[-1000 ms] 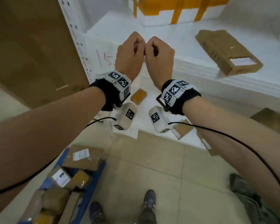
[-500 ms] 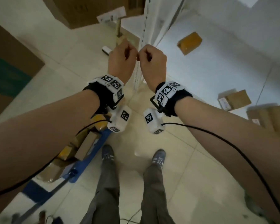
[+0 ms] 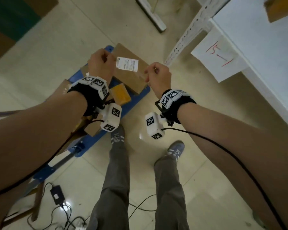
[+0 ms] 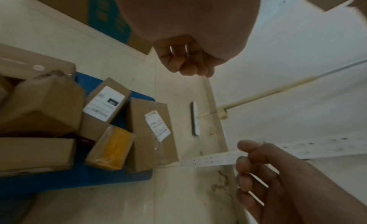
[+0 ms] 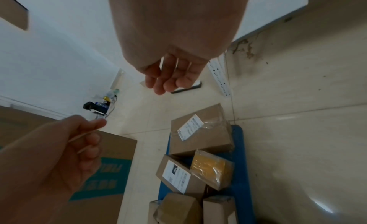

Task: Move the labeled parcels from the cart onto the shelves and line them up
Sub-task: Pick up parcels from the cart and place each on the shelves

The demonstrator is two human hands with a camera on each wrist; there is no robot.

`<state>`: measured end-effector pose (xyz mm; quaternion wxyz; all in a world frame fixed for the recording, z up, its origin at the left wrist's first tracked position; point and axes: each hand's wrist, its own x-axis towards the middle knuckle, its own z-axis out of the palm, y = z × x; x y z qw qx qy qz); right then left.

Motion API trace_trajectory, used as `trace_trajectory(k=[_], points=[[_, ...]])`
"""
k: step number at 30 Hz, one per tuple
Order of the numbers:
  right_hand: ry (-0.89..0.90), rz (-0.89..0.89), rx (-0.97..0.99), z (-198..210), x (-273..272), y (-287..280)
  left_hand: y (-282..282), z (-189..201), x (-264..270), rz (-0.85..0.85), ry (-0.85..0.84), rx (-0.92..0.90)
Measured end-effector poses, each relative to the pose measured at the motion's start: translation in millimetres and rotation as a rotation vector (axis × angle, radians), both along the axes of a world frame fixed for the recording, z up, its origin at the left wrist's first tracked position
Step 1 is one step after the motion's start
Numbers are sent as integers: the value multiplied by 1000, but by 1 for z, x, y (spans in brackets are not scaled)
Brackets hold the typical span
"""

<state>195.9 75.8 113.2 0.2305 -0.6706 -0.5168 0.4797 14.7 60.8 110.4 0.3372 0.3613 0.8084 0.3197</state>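
The shelf point(image 3: 256, 40) runs along the right, with one parcel cut off at its far corner. The blue cart point(image 3: 96, 138) stands left of the feet, piled with parcels. Its topmost, a flat box point(image 3: 131, 77) with a white label, lies below and between both hands, long axis slanting away toward the shelf post. The left hand point(image 3: 101, 63) hangs nearer it; the right hand point(image 3: 158, 75) sits off its right edge. Each grip is loosely curled and empty. The left arm hides the cart's nearer parcels.
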Motion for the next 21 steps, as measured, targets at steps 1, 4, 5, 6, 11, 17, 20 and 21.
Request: trace_trajectory(k=[1,4,5,6,11,17,20,21], points=[[-4,11,-60,-13,-6,-3,-7,-14,-7,-4,13,-27],[-10,60,-265,-44,-24,-13,-25,-52,-23,-18,8,-138],[-5,73,-331,-55,-31,-17,-31,-63,-28,-18,-15,-186],[5,80,-393,-66,-37,-21,-37,-75,-31,-22,-22,-241],[35,112,-608,-113,-58,-45,-68,-126,-41,-5,-24,-435],[33,112,-795,-148,-79,-67,-105,-174,-54,-104,-100,-580],[29,96,-860,-161,-86,-74,-119,-197,-58,-113,-94,-607],[24,88,-875,-166,-88,-76,-124,-204,-60,-118,-89,-614]])
